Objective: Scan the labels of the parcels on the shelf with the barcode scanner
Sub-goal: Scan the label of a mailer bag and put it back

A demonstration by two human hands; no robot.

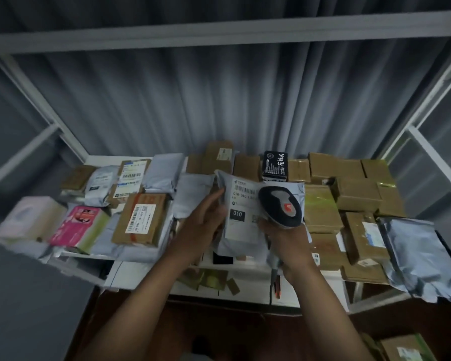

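Shelf (130,272): a white-painted metal rack with flat white boards is standing before a pleated grey curtain (219,105); parcels are crowding its board from end to end.
Brown cartons (354,194): boxy cardboard parcels, taped and matte, are filling the right half in close rows, edges touching.
Silver bag (417,256): a crinkled, glossy foil mailer is lying at the right end and overhanging the front edge.
Labelled carton (141,217): a flat brown box with a white printed label is lying left of centre on soft grey mailers.
Pink box (76,225): a glossy pink and pale green pack is sitting near the left end, just beside a pale box.
Grey mailer (242,230): a soft, wrinkled plastic pouch is being held up at mid-shelf, its white label with barcode and black "010" patch facing the camera.
Black box (274,166): a small upright carton with white characters is standing behind the mailer.
Left hand (206,220): fingers are curling around the mailer's left edge, gripping it.
Right hand (287,241): fingers are wrapping the handle of the barcode scanner (281,207).
Scanner: a smooth, rounded dark-grey head with a pale grey and orange top is overlapping the label's right side.
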